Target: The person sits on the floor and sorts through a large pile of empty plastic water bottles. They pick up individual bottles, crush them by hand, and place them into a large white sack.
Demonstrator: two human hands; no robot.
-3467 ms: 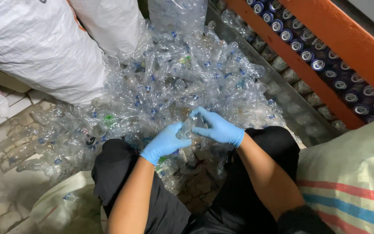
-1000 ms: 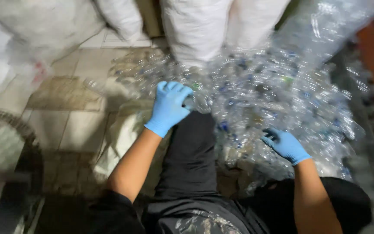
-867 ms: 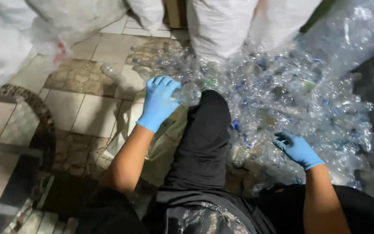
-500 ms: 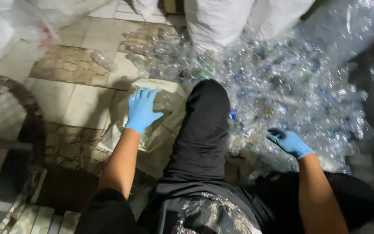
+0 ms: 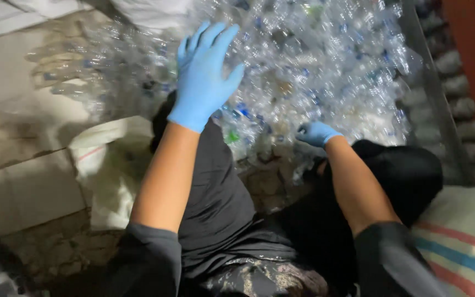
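left hand (image 5: 204, 77) risen off sack (image 5: 111, 165), spread above bottles (image 5: 325, 60)

Thin, smooth blue rubbery gloves cover the left hand (image 5: 204, 77) and right hand (image 5: 315, 133). The bottles (image 5: 325, 60) are clear, glossy plastic. The sack (image 5: 111, 170) looks coarse, woven; the trousers (image 5: 221, 203) matt cloth.

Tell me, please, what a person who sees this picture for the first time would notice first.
The eye goes first to the left hand in a bright blue glove, raised with fingers spread over a large heap of clear plastic bottles that fills the top of the view. The right hand, gloved the same, reaches into the heap's near edge lower down. A white sack lies on the floor at the left, beside the person's dark-clothed leg.
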